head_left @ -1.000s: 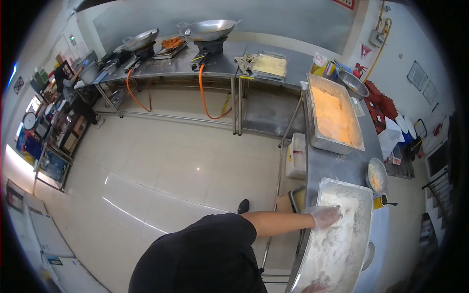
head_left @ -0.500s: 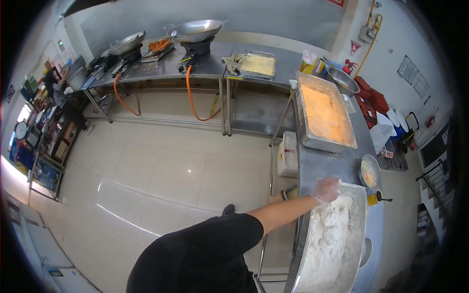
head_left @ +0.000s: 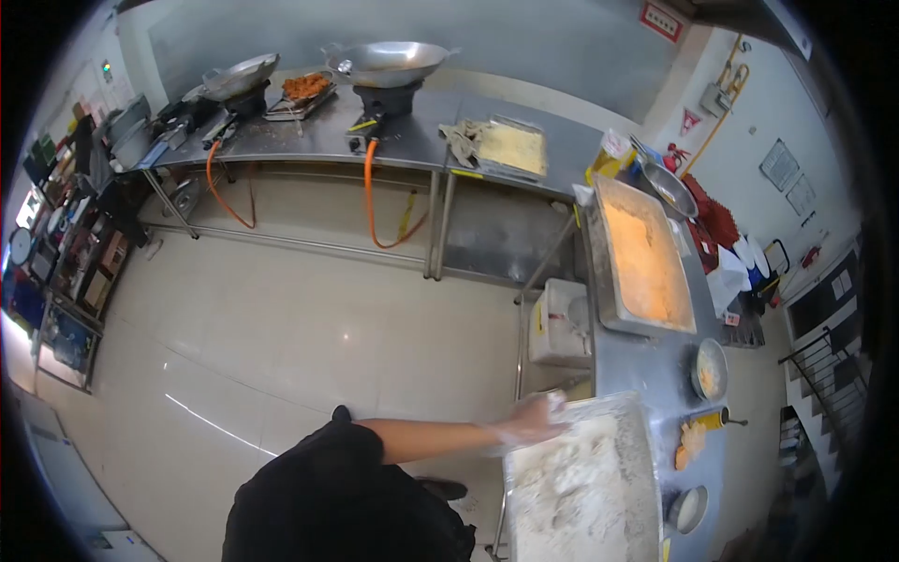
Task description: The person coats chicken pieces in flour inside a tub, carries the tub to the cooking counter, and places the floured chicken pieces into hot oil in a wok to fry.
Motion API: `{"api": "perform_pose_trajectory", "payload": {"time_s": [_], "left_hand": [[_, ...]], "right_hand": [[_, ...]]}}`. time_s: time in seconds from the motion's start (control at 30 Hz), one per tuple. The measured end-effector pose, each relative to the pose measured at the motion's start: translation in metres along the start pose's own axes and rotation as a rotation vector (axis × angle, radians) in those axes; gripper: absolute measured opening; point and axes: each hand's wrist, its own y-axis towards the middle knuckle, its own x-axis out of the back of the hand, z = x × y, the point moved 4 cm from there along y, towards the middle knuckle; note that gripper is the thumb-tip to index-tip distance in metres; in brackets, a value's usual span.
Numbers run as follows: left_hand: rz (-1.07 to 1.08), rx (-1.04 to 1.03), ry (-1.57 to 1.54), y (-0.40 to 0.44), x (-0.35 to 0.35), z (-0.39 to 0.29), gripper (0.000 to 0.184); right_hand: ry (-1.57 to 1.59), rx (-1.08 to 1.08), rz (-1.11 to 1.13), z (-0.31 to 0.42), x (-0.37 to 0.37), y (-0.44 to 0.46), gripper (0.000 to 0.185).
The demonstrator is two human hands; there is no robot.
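Head view: the left hand [head_left: 532, 421], in a clear glove, is at the edge of the metal tray [head_left: 647, 450] of white powder [head_left: 582, 473]; its fingers look partly curled, though whether they grip anything I cannot tell. Beyond, on the table [head_left: 623, 363], sit a small bowl [head_left: 698, 375] and a deep pan [head_left: 646, 324] of orange powder [head_left: 644, 258].
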Motion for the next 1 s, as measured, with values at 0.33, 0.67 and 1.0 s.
{"api": "perform_pose_trajectory", "payload": {"time_s": [0.33, 0.67, 1.0], "left_hand": [[-0.513, 0.289, 0.244, -0.228, 0.412, 0.241, 0.029], [-1.363, 0.377, 0.427, -0.457, 0.816, 0.229, 0.028], [-1.594, 0.435, 0.328, -0.458, 1.122, 0.298, 0.025]], "right_hand": [[0.529, -0.114, 0.309, 0.247, -0.212, -0.103, 0.055], [1.035, -0.058, 0.896, 0.664, -0.445, -0.108, 0.057], [0.909, 0.223, 1.126, 1.071, -0.681, -0.059, 0.050]]}}
